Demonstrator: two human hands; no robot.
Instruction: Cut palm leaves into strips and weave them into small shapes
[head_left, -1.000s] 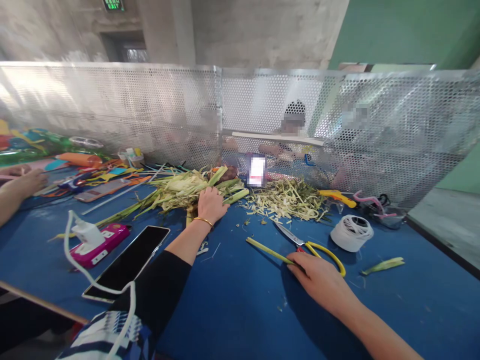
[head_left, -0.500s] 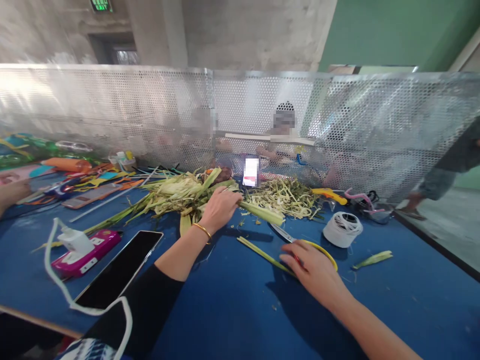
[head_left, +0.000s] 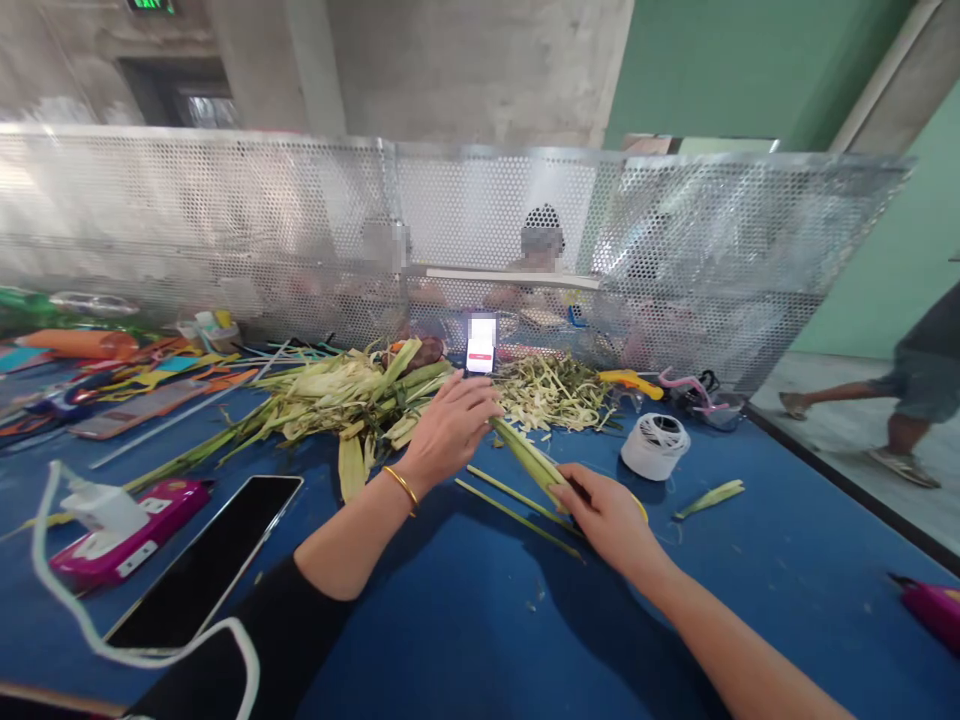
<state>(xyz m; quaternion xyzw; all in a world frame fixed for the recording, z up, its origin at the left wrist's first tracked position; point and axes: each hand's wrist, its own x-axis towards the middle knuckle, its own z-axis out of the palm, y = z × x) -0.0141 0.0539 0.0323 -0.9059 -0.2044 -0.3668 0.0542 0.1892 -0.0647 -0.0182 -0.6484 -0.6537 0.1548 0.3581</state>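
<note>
A pale green, husk-like plant stalk (head_left: 525,450) stretches between my two hands above the blue table. My left hand (head_left: 448,425), with a gold bangle at its wrist, is closed round the far end. The near end is pinched between thumb and fingers of my right hand (head_left: 604,515). Under them lie two thin green stems (head_left: 517,517). Part of a yellow scissors handle (head_left: 640,508) shows behind my right hand; the rest is hidden. Close beyond my left hand is a heap of green stalks and leaves (head_left: 337,390).
Shredded plant strips (head_left: 559,392) lie beside an upright lit phone (head_left: 481,345). A white string roll (head_left: 655,446) and a loose leaf piece (head_left: 709,498) are to the right. A dark phone (head_left: 210,560) and a magenta power strip (head_left: 131,530) lie left. A perforated metal screen (head_left: 300,230) borders the back.
My right hand has moved from over the scissors to the stalk's near end and grips it. The stalk now points more toward me. The view has shifted right.
</note>
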